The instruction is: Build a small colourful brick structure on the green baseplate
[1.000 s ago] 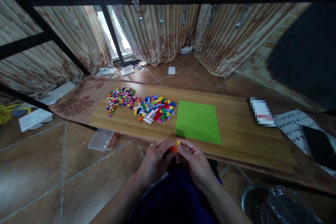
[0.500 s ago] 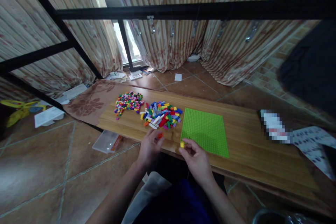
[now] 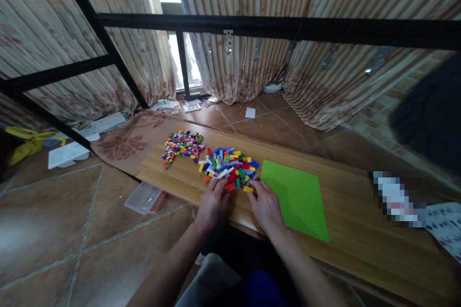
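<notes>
My left hand [image 3: 213, 204] is closed at the near edge of a mixed pile of toy building bricks [image 3: 225, 163], gripping an orange-red brick [image 3: 229, 187] at its fingertips. Just to the right, my right hand [image 3: 267, 205] pinches a yellow brick [image 3: 248, 189]. The two held bricks are close together, with a small gap between them, low by the front of the pile. A green studded baseplate [image 3: 295, 196] lies flat on the wooden tabletop, right beside my right hand.
Tiny colourful pieces [image 3: 183, 146] form a second heap farther left on the wooden table [image 3: 360, 230]. A clear plastic box [image 3: 144, 197] sits on the floor below the left side. A black metal bar [image 3: 259, 25] with hooks crosses above the table.
Both hands have moved forward to the pile's front edge with their bricks. My right hand has come away from the baseplate's near left corner. The camera view has shifted a little.
</notes>
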{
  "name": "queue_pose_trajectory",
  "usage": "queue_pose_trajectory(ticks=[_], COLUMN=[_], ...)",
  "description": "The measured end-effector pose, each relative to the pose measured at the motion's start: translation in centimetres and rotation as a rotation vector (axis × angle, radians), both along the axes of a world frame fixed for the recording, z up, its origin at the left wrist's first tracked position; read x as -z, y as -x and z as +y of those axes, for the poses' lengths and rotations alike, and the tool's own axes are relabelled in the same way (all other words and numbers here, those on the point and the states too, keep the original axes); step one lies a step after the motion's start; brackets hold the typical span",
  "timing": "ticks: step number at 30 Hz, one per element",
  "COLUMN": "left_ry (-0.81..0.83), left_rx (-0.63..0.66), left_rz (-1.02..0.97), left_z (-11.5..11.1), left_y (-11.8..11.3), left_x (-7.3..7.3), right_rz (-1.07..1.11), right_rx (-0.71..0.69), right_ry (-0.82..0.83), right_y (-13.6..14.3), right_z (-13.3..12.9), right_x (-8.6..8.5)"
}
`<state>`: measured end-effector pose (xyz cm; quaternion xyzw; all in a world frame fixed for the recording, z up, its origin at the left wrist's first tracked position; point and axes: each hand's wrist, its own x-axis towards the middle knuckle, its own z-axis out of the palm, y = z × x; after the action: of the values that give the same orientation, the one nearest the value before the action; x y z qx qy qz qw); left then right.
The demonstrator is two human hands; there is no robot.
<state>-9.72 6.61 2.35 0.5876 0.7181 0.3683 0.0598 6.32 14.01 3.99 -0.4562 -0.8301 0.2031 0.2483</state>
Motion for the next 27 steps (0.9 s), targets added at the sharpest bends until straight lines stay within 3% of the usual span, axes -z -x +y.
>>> queue_pose_trajectory(ticks=[7, 13, 15, 19, 27], left_ry=[-0.064, -0.135, -0.143, -0.072, -0.092], left_rx=[0.042, -0.280, -0.327, -0.287, -0.143], left_rz=[-0.083, -0.037, -0.022, -0.078, -0.225], left_z=[-1.0, -0.1, 0.7, 2.3, 3.9], left_y=[0.4, 3.7, 5.1, 6.5, 5.1], left_x=[-1.1, -1.9, -1.7, -0.7, 0.1], right_rz=[0.077, -0.173, -0.224, -0.277, -0.146], right_rx=[0.051, 0.091, 0.064, 0.016, 0.004], right_ry=[-0.018, -0.078, -0.069, -0.054, 0.007], right_y=[-1.0, -0.5, 0.0, 0.7, 0.9], right_z=[2.9, 7.7, 8.8, 9.6, 9.6], right_x=[-1.3, -0.6, -0.4, -0.3, 0.3])
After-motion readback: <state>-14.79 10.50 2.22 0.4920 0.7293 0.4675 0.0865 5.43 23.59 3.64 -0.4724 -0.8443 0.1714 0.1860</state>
